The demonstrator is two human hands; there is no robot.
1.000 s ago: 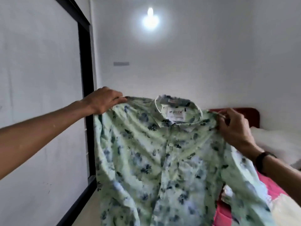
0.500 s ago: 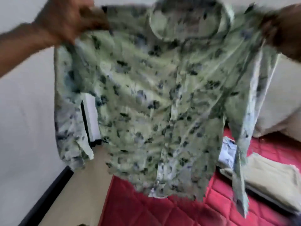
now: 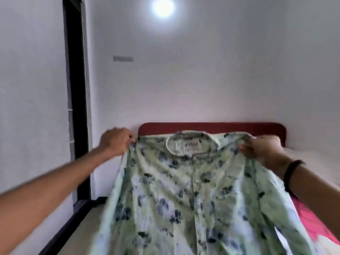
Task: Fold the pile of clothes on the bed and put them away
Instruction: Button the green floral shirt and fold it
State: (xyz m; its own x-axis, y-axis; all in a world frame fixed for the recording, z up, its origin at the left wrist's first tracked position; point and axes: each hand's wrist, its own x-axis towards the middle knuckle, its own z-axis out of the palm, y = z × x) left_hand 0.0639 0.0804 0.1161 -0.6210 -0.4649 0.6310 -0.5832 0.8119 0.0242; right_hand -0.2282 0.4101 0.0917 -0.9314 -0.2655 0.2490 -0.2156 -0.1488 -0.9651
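While held up, shirt (image 3: 184, 196) in left hand (image 3: 116, 142) and right hand (image 3: 265, 151).

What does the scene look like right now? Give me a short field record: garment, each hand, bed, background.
garment: green floral shirt, held up spread open, collar at the top with its label showing, buttoned front facing the camera
left hand: left hand grips the shirt's shoulder on that side
right hand: right hand grips the other shoulder; black wristband on that wrist
bed: red headboard behind the shirt, pink bedcover at the right
background: white wall, lit lamp, black frame at the left
fold state: shirt not yet folded
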